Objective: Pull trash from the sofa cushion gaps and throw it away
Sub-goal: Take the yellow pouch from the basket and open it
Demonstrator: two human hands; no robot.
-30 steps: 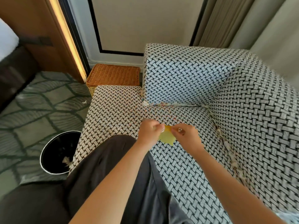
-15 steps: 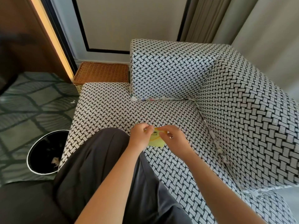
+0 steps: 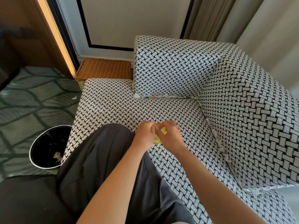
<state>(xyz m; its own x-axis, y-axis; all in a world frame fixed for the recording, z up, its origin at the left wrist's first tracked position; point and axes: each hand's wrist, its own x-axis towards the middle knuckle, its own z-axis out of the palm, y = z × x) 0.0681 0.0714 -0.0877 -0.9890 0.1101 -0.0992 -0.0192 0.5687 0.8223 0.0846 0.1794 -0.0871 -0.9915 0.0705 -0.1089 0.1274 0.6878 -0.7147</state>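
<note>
Your left hand (image 3: pixel 144 136) and right hand (image 3: pixel 170 136), each grip pinching the small yellow paper scrap (image 3: pixel 163 131), have scrunched it smaller, ready for the round black bin (image 3: pixel 42 165) on the left.

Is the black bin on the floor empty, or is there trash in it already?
Not empty: pale scraps lie at the bottom of the black bin. The rest of its inside looks dark; whether more lies there, cannot tell.

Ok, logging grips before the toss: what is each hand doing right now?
Left hand: fingers curled, pinching the yellow scrap.
Right hand: pinching the same yellow scrap.
</note>
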